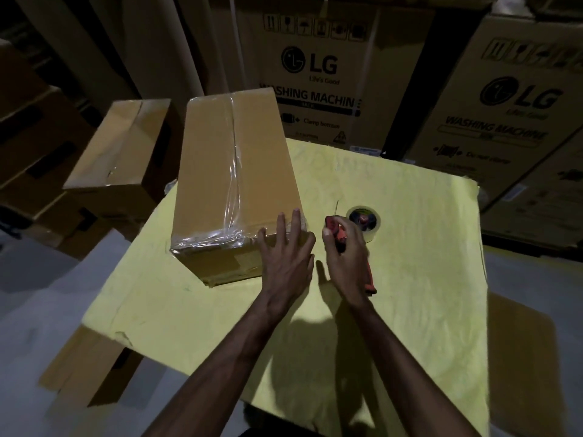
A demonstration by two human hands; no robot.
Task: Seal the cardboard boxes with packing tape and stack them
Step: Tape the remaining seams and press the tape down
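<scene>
a taped box (233,184) fills the yellow table's (426,294) far left; a tape roll (377,231) lies near its right, the right hand (347,260) with a red cutter (335,228) between. right and near areas lie open. large cartons (315,74) wall the back.

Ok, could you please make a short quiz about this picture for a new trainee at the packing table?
1. True or false: the right hand grips a red-handled tool.
2. Fill in: the tape roll lies on the yellow cloth, to the ___ of the cardboard box.
3. The left hand rests with straight fingers on: A) the tape roll, B) the box's near corner, C) the tool.

Key: 1 true; 2 right; 3 B.
</scene>
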